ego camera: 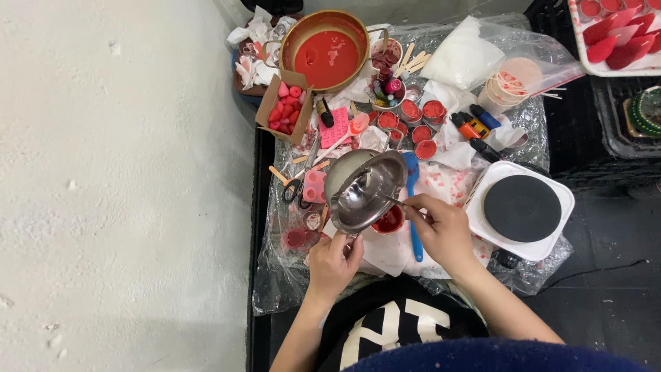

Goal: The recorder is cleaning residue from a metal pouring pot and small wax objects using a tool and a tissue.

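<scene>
My left hand (333, 262) grips the handle of a small steel pot (363, 189) and holds it tilted on its side above the table. My right hand (441, 227) holds a thin metal tool (394, 200) whose tip reaches into the pot's mouth. Right under the pot's lip sits a small round tin (390, 222) filled with red wax. A blue spatula (412, 207) lies on the plastic sheet beside my right hand.
A white hot plate (521, 209) with a black disc stands at right. Behind are several red-filled tins (420, 120), a large copper bowl of red wax (325, 52), a box of pink wax pieces (286, 107), scissors (295, 187), a pink mould (315, 186) and stacked cups (508, 86).
</scene>
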